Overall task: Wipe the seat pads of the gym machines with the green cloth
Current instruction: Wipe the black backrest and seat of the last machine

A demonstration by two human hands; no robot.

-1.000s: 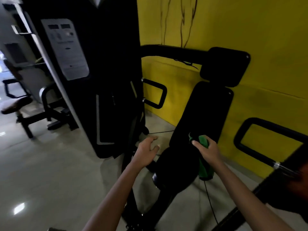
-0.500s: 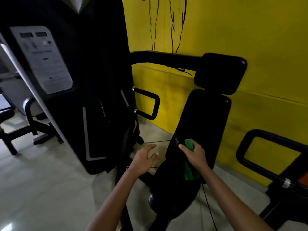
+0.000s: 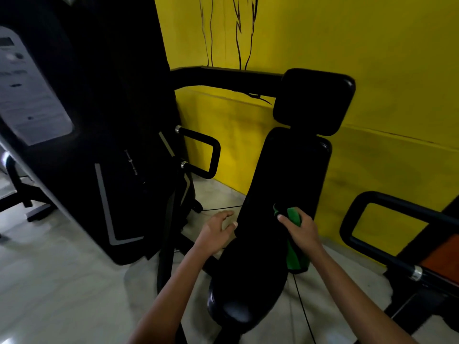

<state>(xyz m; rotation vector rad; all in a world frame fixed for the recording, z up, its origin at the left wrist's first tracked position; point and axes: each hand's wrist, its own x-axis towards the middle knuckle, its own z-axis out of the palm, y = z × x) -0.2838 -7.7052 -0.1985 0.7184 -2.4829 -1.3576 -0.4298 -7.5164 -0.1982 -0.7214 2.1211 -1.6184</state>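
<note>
A black gym machine stands against the yellow wall, with a long back pad (image 3: pixel 290 175), a square head pad (image 3: pixel 314 100) above it and a round seat pad (image 3: pixel 246 276) below. My right hand (image 3: pixel 301 230) grips the green cloth (image 3: pixel 294 244) and presses it on the lower right of the back pad; the cloth hangs down past my wrist. My left hand (image 3: pixel 216 232) hovers just left of the back pad's lower edge, fingers spread and holding nothing.
A tall black weight-stack housing (image 3: pixel 104 145) with a grey label stands at the left. A black loop handle (image 3: pixel 203 155) sticks out beside it. Another loop handle (image 3: pixel 372 224) and an orange-padded machine (image 3: pixel 442 254) are at the right. Pale tiled floor (image 3: pixel 62 281) lies below.
My right hand with the cloth slid left across the lower back pad, then back toward its right side. My view moved closer and to the right. The left hand stayed beside the pad.
</note>
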